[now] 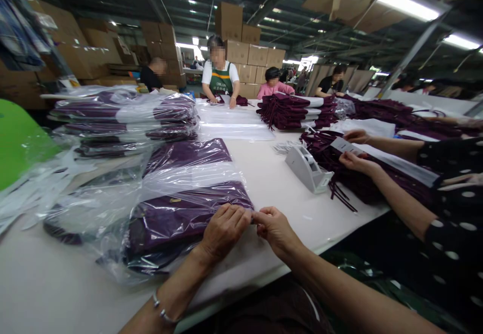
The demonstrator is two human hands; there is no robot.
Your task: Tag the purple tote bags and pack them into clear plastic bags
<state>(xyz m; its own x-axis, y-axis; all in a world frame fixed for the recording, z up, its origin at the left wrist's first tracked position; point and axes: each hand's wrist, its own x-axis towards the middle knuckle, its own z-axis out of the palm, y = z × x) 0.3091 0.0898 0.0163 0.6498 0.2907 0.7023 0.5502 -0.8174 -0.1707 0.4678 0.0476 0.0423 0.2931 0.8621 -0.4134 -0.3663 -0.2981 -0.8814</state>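
Note:
A folded dark purple garment point(169, 218) with a white paper band lies in a clear plastic bag point(113, 213) on the white table. At the bag's right edge, my left hand point(228, 226) is closed with its fingers pinched on the plastic. Close against it, my right hand point(274, 228) pinches the same edge between thumb and fingers. The two hands nearly touch, and the small spot between their fingertips is partly hidden. On the left wrist is a silver bangle point(162, 310).
A grey tape dispenser point(307, 168) stands right of my hands. Stacked bagged garments point(124, 117) are at back left. Beside me a co-worker's hands point(356, 150) hold a grey card over purple garments. More garment piles point(290, 110) and people stand across the table point(287, 253).

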